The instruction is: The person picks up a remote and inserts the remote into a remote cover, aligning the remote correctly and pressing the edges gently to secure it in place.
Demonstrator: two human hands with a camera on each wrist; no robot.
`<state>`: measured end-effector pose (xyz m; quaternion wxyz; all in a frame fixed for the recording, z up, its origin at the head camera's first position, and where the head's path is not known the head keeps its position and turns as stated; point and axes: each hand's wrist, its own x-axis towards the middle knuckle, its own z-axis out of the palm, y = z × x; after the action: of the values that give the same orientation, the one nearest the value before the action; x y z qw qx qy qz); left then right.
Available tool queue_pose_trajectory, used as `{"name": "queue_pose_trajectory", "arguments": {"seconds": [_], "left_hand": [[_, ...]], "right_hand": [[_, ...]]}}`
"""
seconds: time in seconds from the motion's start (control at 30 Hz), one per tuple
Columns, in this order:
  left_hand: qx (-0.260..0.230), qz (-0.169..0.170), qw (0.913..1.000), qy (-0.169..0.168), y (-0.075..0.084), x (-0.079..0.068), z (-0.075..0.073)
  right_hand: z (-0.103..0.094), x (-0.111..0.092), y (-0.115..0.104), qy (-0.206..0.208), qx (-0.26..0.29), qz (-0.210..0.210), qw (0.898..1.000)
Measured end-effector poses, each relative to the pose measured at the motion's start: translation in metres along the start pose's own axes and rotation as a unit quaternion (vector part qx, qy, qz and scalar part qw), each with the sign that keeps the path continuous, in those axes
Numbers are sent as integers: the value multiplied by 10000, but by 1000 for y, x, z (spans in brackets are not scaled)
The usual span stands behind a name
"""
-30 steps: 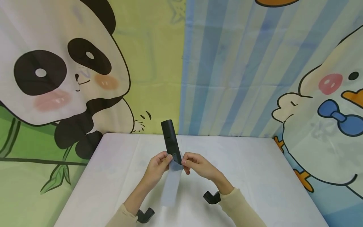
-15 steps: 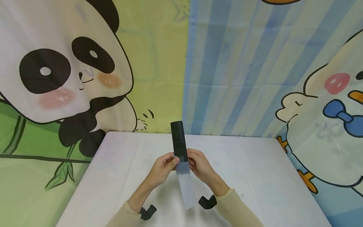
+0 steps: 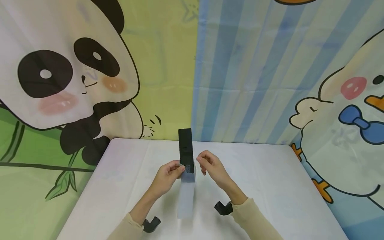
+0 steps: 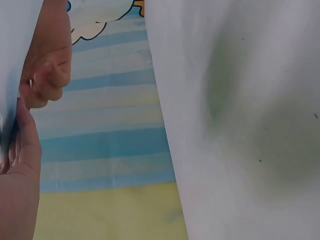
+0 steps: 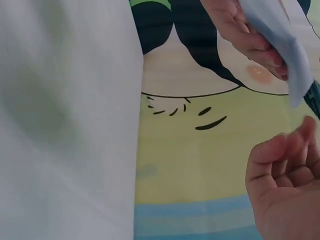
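A long black remote control [image 3: 186, 145], its back with a small notch facing me, stands nearly upright in the head view. Its lower end sits in the mouth of a translucent plastic sleeve [image 3: 186, 200], which hangs down below it. My left hand [image 3: 166, 178] pinches the sleeve's left edge at the mouth, thumb in front. To the right, my right hand [image 3: 216, 170] is apart from both, its fingers bent loosely around nothing. In the right wrist view the sleeve [image 5: 280, 40] shows beside the left hand, with only a dark corner of the remote.
A white-covered table [image 3: 255, 186] lies under both hands. Behind it hangs a printed cloth [image 3: 240, 66] with a panda, stripes and a bird. Black curved pieces stick out by the left sleeve cuff [image 3: 151, 225] and the right cuff [image 3: 223, 208].
My right hand has let go of the sleeve's right edge and moved a little to the right and up. The left hand keeps its pinch; remote and sleeve now hang straighter.
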<state>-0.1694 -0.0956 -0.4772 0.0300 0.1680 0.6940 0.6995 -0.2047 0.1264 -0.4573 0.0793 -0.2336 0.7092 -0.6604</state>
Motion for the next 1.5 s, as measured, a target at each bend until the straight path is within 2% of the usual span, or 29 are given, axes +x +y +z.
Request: {"name": "queue_pose_trajectory", "arguments": {"seconds": [0.13, 0.27, 0.43, 0.53, 0.73, 0.93, 1.07, 1.2, 1.33, 1.5], "left_hand": [[221, -121, 9995, -201, -2, -1, 2], [74, -186, 9993, -317, -3, -2, 3], [-427, -305, 9980, -358, -4, -2, 1], [-774, -251, 9958, -418, -6, -2, 0], [-1555, -202, 9861, -552, -9, -1, 3], [-1873, -178, 9805, -566, -7, -1, 5], [-1545, -243, 9862, -539, -4, -1, 3], [-714, -546, 9940, -627, -3, 0, 1], [6, -846, 9944, -626, -4, -1, -2], [208, -760, 9958, -468, -4, -2, -3]], "right_hand": [[1, 5, -5, 224, -577, -434, 9971], [3, 7, -10, 224, -671, -760, 9946], [2, 8, -11, 134, -552, -690, 9960], [2, 8, -12, 35, -652, -726, 9952], [6, 3, -33, -142, -636, -943, 9934], [8, 1, -36, -225, -469, -950, 9941], [7, 2, -33, -326, -415, -924, 9943], [4, 2, -27, -185, -291, -914, 9952], [2, 2, -17, 59, -254, -968, 9950], [-3, 7, 3, -2, -129, -889, 9960]]}}
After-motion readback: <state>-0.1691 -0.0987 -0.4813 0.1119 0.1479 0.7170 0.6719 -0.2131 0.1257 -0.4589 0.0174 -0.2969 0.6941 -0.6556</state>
